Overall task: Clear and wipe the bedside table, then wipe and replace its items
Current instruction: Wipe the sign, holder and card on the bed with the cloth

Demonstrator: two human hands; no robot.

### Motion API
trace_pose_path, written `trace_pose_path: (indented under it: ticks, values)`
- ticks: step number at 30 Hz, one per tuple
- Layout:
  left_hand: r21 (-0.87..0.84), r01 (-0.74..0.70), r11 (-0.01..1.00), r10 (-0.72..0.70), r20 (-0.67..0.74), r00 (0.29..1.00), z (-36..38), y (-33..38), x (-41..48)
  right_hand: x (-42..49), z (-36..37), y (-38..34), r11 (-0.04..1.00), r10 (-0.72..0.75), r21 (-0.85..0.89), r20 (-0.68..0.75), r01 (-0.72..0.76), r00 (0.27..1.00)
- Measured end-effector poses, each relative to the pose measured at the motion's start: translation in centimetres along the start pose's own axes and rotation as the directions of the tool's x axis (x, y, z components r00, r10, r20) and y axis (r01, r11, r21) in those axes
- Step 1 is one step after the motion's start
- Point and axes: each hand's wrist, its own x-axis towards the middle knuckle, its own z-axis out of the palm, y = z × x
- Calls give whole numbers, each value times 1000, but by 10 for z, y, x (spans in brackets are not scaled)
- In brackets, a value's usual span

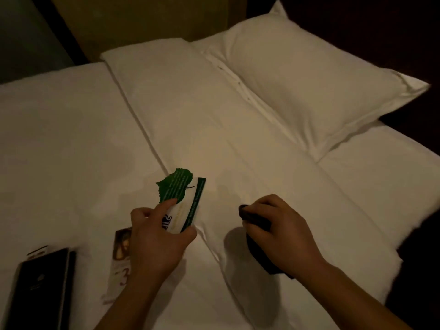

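Pinching a green-and-white card (188, 206) above the white bed (214, 120), the left hand (157, 239) works; right hand (283, 232) grips a dark cloth (258, 248).

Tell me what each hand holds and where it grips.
Left hand pinches two cards, a green leaf and a white one, by their near ends. Right hand grips a dark cloth at its far end.

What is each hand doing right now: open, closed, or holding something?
Left hand: holding the green-and-white cards, index finger on top.
Right hand: gripping a dark cloth.
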Motion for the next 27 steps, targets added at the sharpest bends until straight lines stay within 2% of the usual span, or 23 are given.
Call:
trace_pose_path:
  ticks: [9,18,27]
  values:
    - [-34,-261,965,263,201,944,34,41,-18,-56,-41,29,976,215,13,-205,-217,955]
    - [-96,-376,921,384,367,847,92,88,-65,-127,-88,73,930,358,29,-303,-367,883]
    - [-154,-450,880,468,451,760,163,144,-138,-203,-136,137,893,436,75,-389,-444,812]
